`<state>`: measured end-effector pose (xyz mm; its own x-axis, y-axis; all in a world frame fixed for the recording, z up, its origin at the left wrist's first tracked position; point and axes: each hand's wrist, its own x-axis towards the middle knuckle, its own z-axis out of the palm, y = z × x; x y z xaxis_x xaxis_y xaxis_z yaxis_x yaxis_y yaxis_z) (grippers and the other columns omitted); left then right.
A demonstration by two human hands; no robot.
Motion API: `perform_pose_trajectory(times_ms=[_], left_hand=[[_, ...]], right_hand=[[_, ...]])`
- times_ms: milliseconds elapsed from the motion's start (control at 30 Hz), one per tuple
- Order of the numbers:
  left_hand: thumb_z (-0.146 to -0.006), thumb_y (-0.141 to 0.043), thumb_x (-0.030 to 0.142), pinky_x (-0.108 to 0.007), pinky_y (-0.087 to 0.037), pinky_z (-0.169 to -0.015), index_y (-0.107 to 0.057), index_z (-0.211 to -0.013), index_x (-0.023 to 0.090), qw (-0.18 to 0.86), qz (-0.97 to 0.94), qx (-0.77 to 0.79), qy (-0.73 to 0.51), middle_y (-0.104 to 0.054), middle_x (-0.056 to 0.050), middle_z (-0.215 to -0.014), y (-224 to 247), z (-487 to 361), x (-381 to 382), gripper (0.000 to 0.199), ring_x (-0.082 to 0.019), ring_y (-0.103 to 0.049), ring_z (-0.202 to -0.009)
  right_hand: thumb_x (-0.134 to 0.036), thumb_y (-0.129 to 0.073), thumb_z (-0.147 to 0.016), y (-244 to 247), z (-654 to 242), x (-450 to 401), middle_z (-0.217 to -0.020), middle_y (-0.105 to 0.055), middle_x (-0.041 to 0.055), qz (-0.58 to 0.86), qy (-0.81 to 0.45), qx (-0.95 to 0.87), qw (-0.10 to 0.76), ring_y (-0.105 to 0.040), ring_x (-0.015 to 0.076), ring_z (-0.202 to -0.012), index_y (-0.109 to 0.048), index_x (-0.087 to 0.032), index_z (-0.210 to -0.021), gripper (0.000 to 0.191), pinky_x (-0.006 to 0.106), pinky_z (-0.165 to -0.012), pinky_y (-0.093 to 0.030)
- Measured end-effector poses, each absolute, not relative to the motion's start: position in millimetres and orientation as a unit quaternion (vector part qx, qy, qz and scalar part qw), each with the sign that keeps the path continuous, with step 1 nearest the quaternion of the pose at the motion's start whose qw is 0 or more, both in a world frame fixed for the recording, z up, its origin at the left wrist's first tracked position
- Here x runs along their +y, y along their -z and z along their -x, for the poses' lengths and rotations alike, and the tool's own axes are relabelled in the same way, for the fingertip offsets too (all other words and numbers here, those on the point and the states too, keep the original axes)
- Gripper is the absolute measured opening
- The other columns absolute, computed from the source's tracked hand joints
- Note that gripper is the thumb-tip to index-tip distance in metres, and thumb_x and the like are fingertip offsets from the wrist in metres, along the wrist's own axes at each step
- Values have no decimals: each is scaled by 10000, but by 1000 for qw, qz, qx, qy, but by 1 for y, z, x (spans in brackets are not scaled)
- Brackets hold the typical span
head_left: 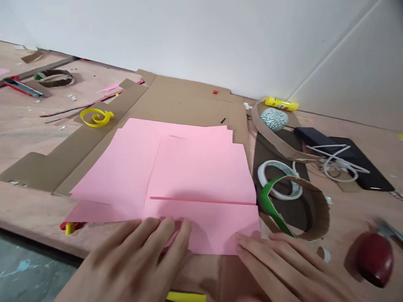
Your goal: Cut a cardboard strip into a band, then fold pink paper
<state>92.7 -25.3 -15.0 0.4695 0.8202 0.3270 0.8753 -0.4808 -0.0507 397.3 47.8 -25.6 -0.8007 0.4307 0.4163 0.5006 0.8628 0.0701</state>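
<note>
Pink paper sheets (194,177), overlapping with one raised fold, lie on a cardboard piece (186,102) on a wooden board (21,206), the left hand (134,263) and right hand (276,272) resting open and flat along their near edge, holding nothing.

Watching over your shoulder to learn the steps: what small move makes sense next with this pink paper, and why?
Probably smooth the ridge across the pink paper flat with the left hand and right hand: both hands rest at the sheet's near edge, and the ridge stands lifted.
</note>
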Motion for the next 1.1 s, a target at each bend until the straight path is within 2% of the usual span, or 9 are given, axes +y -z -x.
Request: perform_pose_trajectory(times_ms=[67, 133, 233, 300, 433, 633, 767, 900, 1100], left_hand=[[-1034, -391, 142, -444, -469, -1022, -670, -1385, 260, 104, 858, -493, 99, -762, 26, -1334, 15, -97, -13, 464, -246, -705, -1075], [-1043, -401, 153, -437, -485, -962, -700, -1343, 275, 97, 863, -487, 97, -767, 38, -1316, 17, -98, -5, 441, -248, -699, -1100], [-1060, -405, 167, -393, -461, -1102, -658, -1425, 224, 108, 867, -473, 110, -691, -16, -1475, 24, -91, -4, 448, -252, -629, -1324], [-1058, -411, 160, -373, -371, -1255, -550, -1553, 201, 108, 869, -472, 100, -548, -49, -1640, 29, -85, -9, 516, -251, -533, -1478], [-1032, -485, 208, -333, -242, -1359, -367, -1679, 183, 93, 881, -460, 66, -376, -60, -1752, 32, -75, -17, 658, -235, -406, -1592], [-1039, -515, 240, -298, -472, -1241, -337, -1696, 242, 32, 885, -459, 72, -376, -28, -1745, 31, -67, -16, 681, -239, -471, -1557], [-1024, -613, 246, -314, -507, -1218, -306, -1702, 330, 17, 886, -460, 51, -344, -7, -1752, 20, -63, -13, 750, -257, -494, -1539], [-1027, -628, 258, -376, -501, -1228, -272, -1707, 354, -19, 883, -468, 15, -335, -9, -1748, 8, -63, -12, 774, -280, -492, -1538], [-1039, -629, 379, -385, -491, -1229, -222, -1722, 335, -45, 883, -464, 50, -296, -28, -1765, 26, -53, -12, 797, -284, -477, -1547]], right_hand=[[-345, -462, -1108, 24, -380, 53, -1198, -815, 63, 321, 68, -924, 196, -761, 242, -1108, -763, -208, -1208, 345, 399, -1076, -582], [-373, -485, -1102, 26, -368, 59, -1348, -770, 90, 333, 64, -923, 184, -733, 271, -1216, -725, -197, -1328, 373, 407, -1046, -608], [-378, -480, -1103, 30, -367, 64, -1502, -689, 93, 313, 67, -932, 172, -639, 243, -1388, -645, -155, -1460, 452, 365, -1121, -576], [-386, -467, -1101, 30, -371, 64, -1539, -662, 83, 305, 67, -936, 159, -607, 222, -1427, -621, -136, -1484, 483, 358, -1131, -573], [-317, -459, -1040, 26, -376, 59, -1598, -603, 77, 315, 89, -939, 108, -573, 233, -1465, -594, -131, -1509, 522, 419, -1107, -594], [-256, -483, -967, 17, -375, 59, -1645, -534, 62, 313, 79, -943, 81, -532, 239, -1505, -569, -124, -1530, 585, 432, -1148, -565], [-279, -544, -1004, 18, -379, 63, -1635, -549, 92, 309, 3, -948, 82, -557, 292, -1488, -531, -162, -1573, 581, 498, -1189, -529], [-362, -568, -1025, 25, -385, 66, -1665, -512, 98, 308, -51, -946, 89, -535, 326, -1505, -448, -208, -1639, 644, 547, -1200, -512], [-291, -549, -1007, 22, -386, 59, -1642, -541, 115, 337, -50, -936, 89, -564, 329, -1480, -445, -216, -1640, 646, 541, -1174, -531]])
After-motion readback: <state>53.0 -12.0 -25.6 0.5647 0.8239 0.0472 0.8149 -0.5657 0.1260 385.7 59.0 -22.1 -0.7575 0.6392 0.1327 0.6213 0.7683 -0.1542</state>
